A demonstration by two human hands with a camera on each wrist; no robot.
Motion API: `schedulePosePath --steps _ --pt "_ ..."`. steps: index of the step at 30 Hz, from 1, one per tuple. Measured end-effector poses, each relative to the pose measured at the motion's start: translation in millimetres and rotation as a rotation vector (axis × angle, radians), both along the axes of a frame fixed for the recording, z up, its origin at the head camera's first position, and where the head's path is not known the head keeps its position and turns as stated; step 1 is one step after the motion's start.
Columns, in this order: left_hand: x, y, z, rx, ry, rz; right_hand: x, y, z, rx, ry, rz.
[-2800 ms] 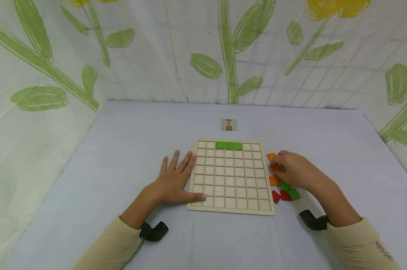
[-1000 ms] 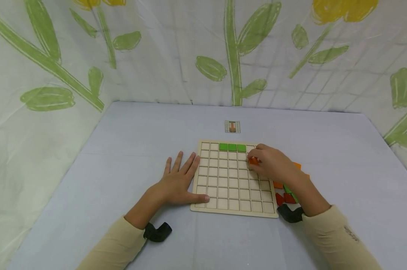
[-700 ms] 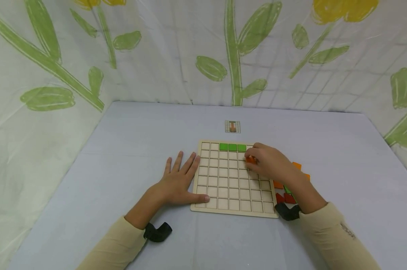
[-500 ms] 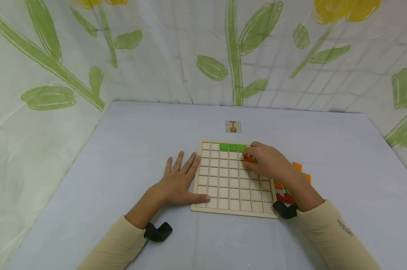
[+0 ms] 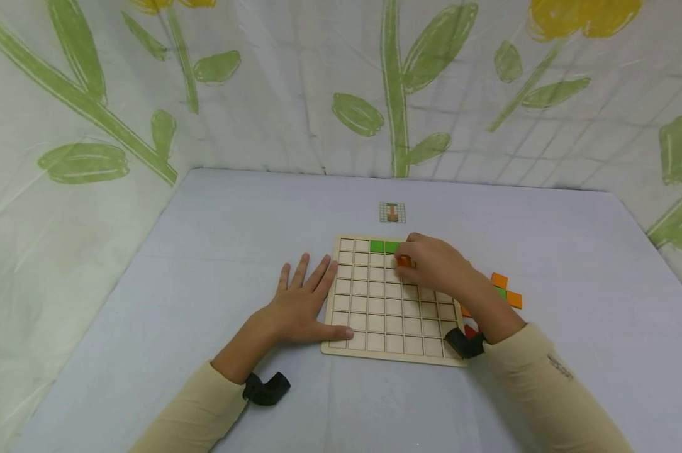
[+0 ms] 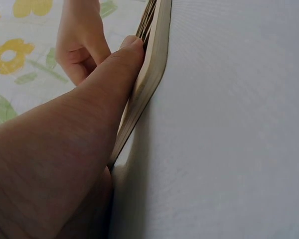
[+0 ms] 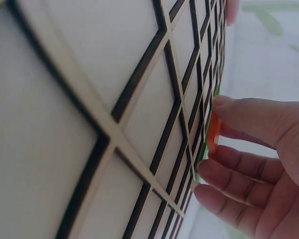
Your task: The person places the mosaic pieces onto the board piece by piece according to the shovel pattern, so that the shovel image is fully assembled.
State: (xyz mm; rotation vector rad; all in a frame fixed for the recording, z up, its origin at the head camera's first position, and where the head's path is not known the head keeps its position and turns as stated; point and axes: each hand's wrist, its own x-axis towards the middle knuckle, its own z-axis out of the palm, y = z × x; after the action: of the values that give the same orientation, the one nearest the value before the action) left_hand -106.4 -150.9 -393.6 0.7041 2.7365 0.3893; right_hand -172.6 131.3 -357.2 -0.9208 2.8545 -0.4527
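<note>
My right hand (image 5: 434, 264) pinches an orange square tile (image 5: 404, 260) between thumb and fingertips. It is over the upper part of the wooden grid board (image 5: 377, 306), just below the row of green tiles (image 5: 384, 246) in the top row. Two green tiles show; the fingers cover the spot to their right. In the right wrist view the orange tile (image 7: 214, 133) stands close against the grid. My left hand (image 5: 296, 308) lies with straight, spread fingers along the board's left edge. Its thumb (image 6: 124, 57) rests on the near left corner of the board.
Right of the board lie loose orange tiles (image 5: 499, 280), a green tile (image 5: 501, 292) and a red tile (image 5: 470, 331), partly hidden under the right forearm. A small pattern card (image 5: 392, 212) lies beyond the board on the white table (image 5: 250, 214).
My right hand has gone from the loose tiles to the board with an orange tile, then slid further left toward the green row. The left hand has kept its place on the board.
</note>
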Motion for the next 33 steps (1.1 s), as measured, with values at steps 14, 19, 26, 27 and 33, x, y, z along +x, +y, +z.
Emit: schedulePosePath --steps 14,19,26,27,33 --pt "0.0 1.4 2.7 -0.03 -0.004 0.006 -9.3 -18 -0.1 0.044 0.036 0.019" --pt "-0.5 1.5 2.8 -0.037 -0.009 0.006 -10.2 -21 1.0 0.047 0.064 0.03" --pt "-0.6 2.6 3.8 -0.04 -0.013 0.005 -10.1 -22 1.3 0.058 0.058 0.024" --pt "-0.7 2.7 3.7 -0.043 -0.016 0.006 -10.0 -22 1.1 0.062 0.057 0.024" --pt "-1.2 1.9 2.2 -0.052 -0.021 0.011 -5.3 -24 1.4 0.078 0.053 0.032"
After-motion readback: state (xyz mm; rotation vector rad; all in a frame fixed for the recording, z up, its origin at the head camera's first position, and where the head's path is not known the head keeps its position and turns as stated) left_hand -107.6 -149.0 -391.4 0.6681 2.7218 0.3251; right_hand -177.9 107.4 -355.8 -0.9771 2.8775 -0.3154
